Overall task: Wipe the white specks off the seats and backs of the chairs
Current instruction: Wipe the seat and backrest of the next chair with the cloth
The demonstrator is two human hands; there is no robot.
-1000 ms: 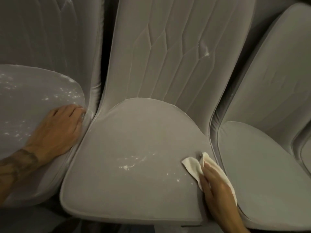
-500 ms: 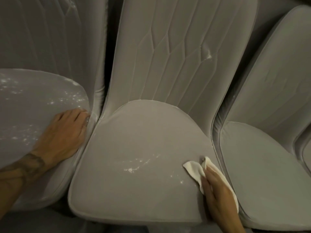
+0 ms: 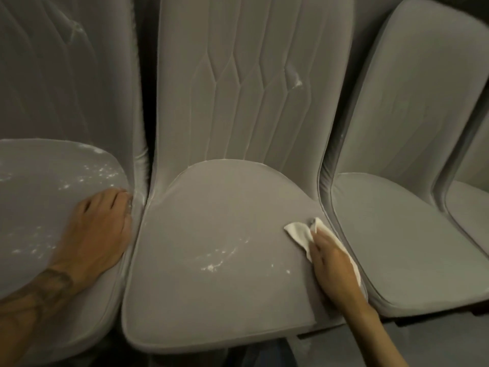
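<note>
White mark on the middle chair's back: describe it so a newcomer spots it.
Find the middle chair, where the right hand presses a white cloth on the seat. On its stitched backrest, near the right edge, is a dent. The white mark there stands alone; this chair's other specks lie on the seat.

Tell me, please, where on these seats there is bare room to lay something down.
The right seat is bare all over. The middle seat is free at the rear, between its back and the specks. Crowded: its front right, where the right hand presses the cloth, and the left seat, speckled, with the left hand resting on it.
</note>
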